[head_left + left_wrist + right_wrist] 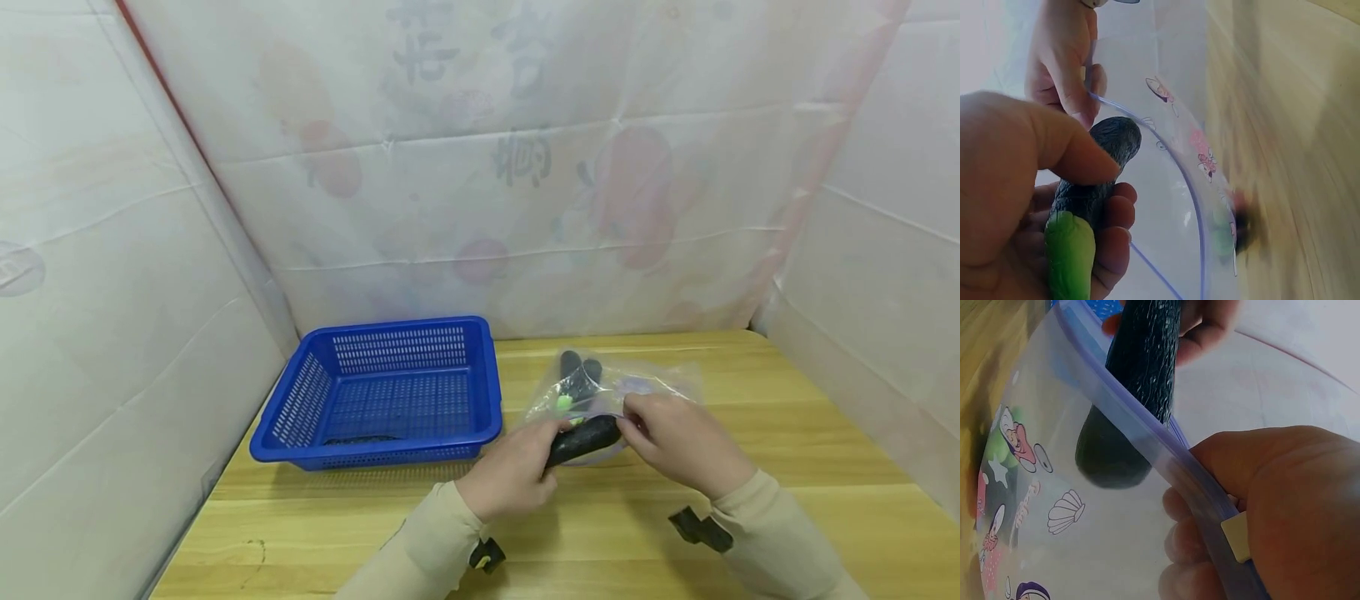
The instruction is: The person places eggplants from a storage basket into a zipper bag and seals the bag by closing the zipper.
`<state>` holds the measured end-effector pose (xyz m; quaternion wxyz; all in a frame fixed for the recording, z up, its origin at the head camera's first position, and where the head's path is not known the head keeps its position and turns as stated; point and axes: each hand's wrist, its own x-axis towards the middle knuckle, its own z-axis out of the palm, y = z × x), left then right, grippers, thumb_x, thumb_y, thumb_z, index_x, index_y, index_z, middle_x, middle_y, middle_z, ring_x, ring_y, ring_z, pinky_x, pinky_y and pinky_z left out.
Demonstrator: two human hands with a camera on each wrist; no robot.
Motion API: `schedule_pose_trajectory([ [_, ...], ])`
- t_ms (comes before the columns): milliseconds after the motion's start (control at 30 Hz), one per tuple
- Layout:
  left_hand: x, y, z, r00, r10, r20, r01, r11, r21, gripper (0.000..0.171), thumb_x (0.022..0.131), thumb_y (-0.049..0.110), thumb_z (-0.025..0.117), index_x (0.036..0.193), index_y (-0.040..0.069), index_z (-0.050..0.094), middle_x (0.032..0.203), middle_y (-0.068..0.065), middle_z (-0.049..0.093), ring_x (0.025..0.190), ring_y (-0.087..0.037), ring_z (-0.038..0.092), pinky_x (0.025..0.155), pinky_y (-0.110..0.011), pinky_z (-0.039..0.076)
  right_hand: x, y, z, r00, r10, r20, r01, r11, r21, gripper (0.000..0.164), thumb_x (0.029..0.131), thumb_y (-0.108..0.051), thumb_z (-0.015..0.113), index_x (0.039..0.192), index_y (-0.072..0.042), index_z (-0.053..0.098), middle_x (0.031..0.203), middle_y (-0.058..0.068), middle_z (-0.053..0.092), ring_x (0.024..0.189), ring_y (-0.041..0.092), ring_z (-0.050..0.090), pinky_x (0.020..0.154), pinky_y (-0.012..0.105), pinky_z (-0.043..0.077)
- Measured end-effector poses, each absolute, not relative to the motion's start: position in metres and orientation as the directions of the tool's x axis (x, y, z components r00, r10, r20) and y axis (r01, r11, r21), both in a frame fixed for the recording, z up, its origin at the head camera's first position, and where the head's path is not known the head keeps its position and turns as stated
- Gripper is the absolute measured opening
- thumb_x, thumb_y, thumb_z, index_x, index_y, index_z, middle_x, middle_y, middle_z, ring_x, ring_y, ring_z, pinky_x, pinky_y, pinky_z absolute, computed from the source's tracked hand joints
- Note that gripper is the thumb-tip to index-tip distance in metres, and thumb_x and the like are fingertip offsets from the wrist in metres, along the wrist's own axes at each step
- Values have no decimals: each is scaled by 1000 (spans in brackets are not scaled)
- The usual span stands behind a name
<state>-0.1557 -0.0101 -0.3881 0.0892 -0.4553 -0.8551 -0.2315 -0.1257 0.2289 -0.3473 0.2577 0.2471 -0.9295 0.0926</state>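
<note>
One dark vegetable (583,440), green end palmward, gripped by the left hand (517,471); long axis rightward, tip inside the mouth of a clear zip bag (637,385). Right hand (678,437), just past the tip, pinching the rim. Beyond: two bagged dark pieces (572,367); leftward, blue basket (375,452).

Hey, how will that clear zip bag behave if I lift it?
The bag will probably flop: its rim bends in a curve away from the right hand pinching it. Its glossy surface may feel slippery. The dark vegetables showing through could drag it down.
</note>
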Motion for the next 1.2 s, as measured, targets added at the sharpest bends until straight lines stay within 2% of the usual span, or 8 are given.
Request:
schedule_pose_trajectory([
  [133, -156, -11, -389, -546, 729, 412, 837, 457, 300, 52, 83, 8, 68, 131, 10, 49, 119, -2, 62, 107, -11, 59, 91, -24, 47, -126, 229, -346, -726, -421, 543, -520, 853, -33, 29, 80, -11, 70, 68, -23, 46, 59, -16, 32, 52, 0, 29, 47, 19, 28],
  [333, -156, -11, -391, -562, 715, 416, 826, 461, 325, 48, 88, 14, 67, 134, 17, 53, 126, 0, 61, 111, -10, 59, 90, -24, 47, -126, 228, -346, -713, -431, 553, -530, 848, -22, 29, 79, -11, 71, 69, -22, 46, 59, -17, 31, 52, -1, 28, 47, 19, 27],
  [533, -157, -9, -395, -564, 701, 437, 826, 477, 301, 49, 88, 18, 69, 135, 19, 55, 124, 0, 63, 104, -11, 63, 83, -23, 50, -124, 228, -347, -712, -433, 553, -529, 849, -17, 27, 79, -11, 71, 70, -21, 48, 59, -17, 32, 51, -2, 28, 45, 18, 27],
  [733, -155, -4, -400, -580, 681, 447, 813, 519, 264, 47, 91, 24, 65, 135, 11, 53, 121, -4, 64, 101, -13, 64, 79, -25, 51, -124, 227, -347, -723, -431, 540, -524, 851, -22, 29, 80, -12, 71, 69, -22, 47, 59, -17, 32, 51, -2, 28, 45, 18, 27],
  [967, -149, 1, -400, -630, 667, 397, 777, 530, 340, 41, 92, 14, 56, 131, 4, 51, 120, -8, 62, 107, -16, 59, 89, -30, 49, -123, 226, -346, -715, -432, 550, -536, 844, -33, 29, 79, -11, 72, 70, -22, 47, 60, -17, 33, 50, -2, 29, 44, 17, 29],
  [1067, -147, 2, -401, -621, 676, 396, 783, 520, 342, 42, 92, 10, 55, 133, 1, 49, 124, -10, 60, 112, -17, 58, 94, -30, 47, -123, 224, -347, -703, -438, 559, -548, 836, -33, 24, 78, -11, 72, 72, -21, 51, 62, -17, 36, 51, -3, 31, 45, 17, 31],
  [1200, -148, 4, -404, -579, 695, 427, 816, 496, 298, 42, 92, 6, 55, 133, 0, 48, 121, -9, 60, 110, -16, 59, 94, -27, 46, -122, 222, -347, -697, -443, 564, -552, 833, -28, 21, 78, -11, 71, 74, -20, 53, 62, -17, 38, 51, -3, 32, 45, 16, 31],
])
